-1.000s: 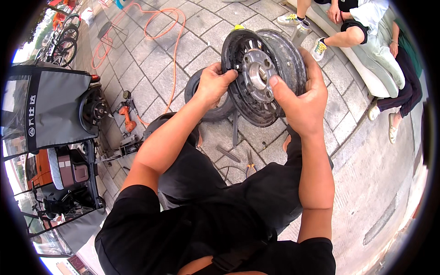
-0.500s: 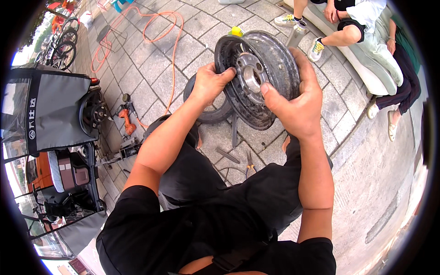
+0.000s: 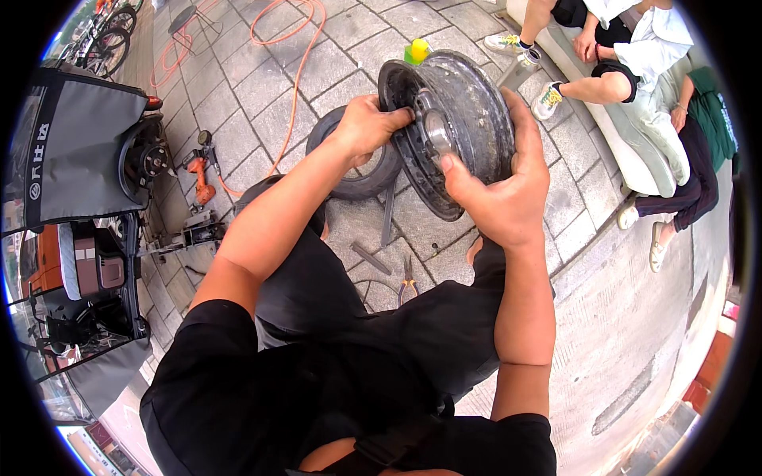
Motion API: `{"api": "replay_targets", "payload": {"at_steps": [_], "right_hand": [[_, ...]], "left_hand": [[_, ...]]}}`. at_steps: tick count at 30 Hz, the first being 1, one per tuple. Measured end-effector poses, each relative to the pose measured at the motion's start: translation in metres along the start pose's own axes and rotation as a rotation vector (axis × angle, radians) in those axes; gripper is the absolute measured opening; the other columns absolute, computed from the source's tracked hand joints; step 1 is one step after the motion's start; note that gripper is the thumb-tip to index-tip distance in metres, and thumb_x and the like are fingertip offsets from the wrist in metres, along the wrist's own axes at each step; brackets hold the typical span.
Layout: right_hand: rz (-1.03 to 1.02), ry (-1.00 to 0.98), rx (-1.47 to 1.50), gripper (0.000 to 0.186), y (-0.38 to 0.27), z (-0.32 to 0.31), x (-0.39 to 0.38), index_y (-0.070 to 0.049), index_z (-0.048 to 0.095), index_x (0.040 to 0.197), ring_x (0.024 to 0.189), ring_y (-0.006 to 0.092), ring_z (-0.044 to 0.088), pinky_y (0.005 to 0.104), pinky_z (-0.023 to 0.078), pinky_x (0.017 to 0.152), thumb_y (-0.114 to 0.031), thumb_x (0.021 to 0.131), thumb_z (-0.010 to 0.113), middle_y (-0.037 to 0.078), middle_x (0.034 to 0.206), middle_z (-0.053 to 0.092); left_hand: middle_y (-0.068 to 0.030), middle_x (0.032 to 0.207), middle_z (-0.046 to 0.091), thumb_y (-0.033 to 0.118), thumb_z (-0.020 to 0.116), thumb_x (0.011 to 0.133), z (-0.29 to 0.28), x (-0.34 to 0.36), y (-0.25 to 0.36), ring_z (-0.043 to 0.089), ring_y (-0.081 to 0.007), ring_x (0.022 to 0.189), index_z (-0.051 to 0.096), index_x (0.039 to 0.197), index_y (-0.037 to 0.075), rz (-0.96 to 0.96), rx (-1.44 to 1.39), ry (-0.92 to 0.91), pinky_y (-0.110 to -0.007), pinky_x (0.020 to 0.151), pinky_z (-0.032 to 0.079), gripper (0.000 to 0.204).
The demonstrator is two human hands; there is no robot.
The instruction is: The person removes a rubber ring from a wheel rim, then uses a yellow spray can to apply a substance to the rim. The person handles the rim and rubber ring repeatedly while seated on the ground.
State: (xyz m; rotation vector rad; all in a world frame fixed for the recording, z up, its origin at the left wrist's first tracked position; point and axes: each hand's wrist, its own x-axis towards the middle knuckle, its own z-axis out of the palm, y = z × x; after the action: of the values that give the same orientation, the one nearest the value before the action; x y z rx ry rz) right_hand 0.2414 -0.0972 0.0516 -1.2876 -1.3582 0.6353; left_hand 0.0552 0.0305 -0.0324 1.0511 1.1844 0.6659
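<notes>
A dark, dirty wheel rim (image 3: 476, 111) is held up tilted between my hands, its metal hub turned to the left. My left hand (image 3: 367, 125) grips the rim's left edge, thumb on the inner side. Around the right side wraps my right hand (image 3: 508, 178), its thumb lying near the hub and its fingers behind the barrel. Below and behind the rim, a black tire (image 3: 367, 181) lies on the paving. A flat metal bar (image 3: 388, 214), a second short bar (image 3: 371, 259) and pliers with orange-and-black handles (image 3: 408, 282) lie on the ground between my legs.
An orange power tool (image 3: 202, 182) and an orange hose (image 3: 300, 75) lie on the left. A grey-covered vehicle (image 3: 91, 151) with an exposed wheel hub stands beside them. A metal bottle (image 3: 520, 69) and a yellow-green container (image 3: 417, 51) stand beyond the rim. Two people sit on a pale couch (image 3: 635, 143).
The rim has turned in my hands, so its hub faces more to the left and shows more edge-on. Both hands keep their grip. The whole view has shifted slightly.
</notes>
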Motion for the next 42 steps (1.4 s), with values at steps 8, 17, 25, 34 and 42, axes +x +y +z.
{"api": "replay_targets", "payload": {"at_steps": [8,17,25,34,42], "right_hand": [[0.06,-0.024,0.33,0.1,0.002,-0.011,0.008,0.018,0.04,0.152,0.12,0.0246,0.068,0.0356,0.056,0.105,-0.014,0.078,0.099,0.023,0.133,0.067],[0.164,0.013,0.458,0.069,0.009,-0.021,0.015,0.017,0.048,0.149,0.112,0.0197,0.07,0.0312,0.058,0.098,-0.013,0.098,0.083,0.02,0.13,0.07],[0.191,0.051,0.492,0.057,0.013,-0.018,0.018,0.017,0.05,0.148,0.111,0.0179,0.069,0.0304,0.056,0.098,-0.01,0.103,0.074,0.018,0.129,0.071],[0.185,0.024,0.505,0.051,0.015,-0.019,0.018,0.017,0.049,0.149,0.114,0.0184,0.069,0.0301,0.055,0.1,-0.006,0.107,0.067,0.02,0.131,0.071],[0.202,0.049,0.494,0.052,0.017,-0.021,0.019,0.018,0.051,0.148,0.113,0.0205,0.071,0.0321,0.057,0.1,-0.007,0.105,0.066,0.021,0.132,0.07]], "left_hand": [[-0.0064,0.107,0.076,0.003,0.079,0.096,-0.017,0.007,-0.009,0.071,-0.0122,0.087,0.07,0.122,-0.001,0.1,-0.01,-0.214,-0.028,0.072,0.055,0.028],[-0.0053,0.105,0.076,-0.003,0.075,0.097,-0.015,0.012,-0.017,0.07,-0.0121,0.088,0.07,0.12,-0.002,0.085,-0.024,-0.227,-0.028,0.074,0.054,0.023],[-0.0047,0.102,0.076,0.0,0.078,0.095,-0.014,0.007,-0.016,0.069,-0.0113,0.088,0.071,0.116,0.0,0.081,-0.015,-0.231,-0.027,0.074,0.052,0.023],[-0.003,0.098,0.074,0.003,0.078,0.094,-0.01,0.005,-0.013,0.066,-0.0097,0.084,0.071,0.113,0.002,0.054,0.052,-0.217,-0.025,0.072,0.05,0.02],[-0.0055,0.103,0.076,0.004,0.076,0.096,-0.007,0.001,-0.005,0.071,-0.0118,0.086,0.07,0.115,0.001,-0.053,-0.071,-0.242,-0.027,0.072,0.054,0.02]]}}
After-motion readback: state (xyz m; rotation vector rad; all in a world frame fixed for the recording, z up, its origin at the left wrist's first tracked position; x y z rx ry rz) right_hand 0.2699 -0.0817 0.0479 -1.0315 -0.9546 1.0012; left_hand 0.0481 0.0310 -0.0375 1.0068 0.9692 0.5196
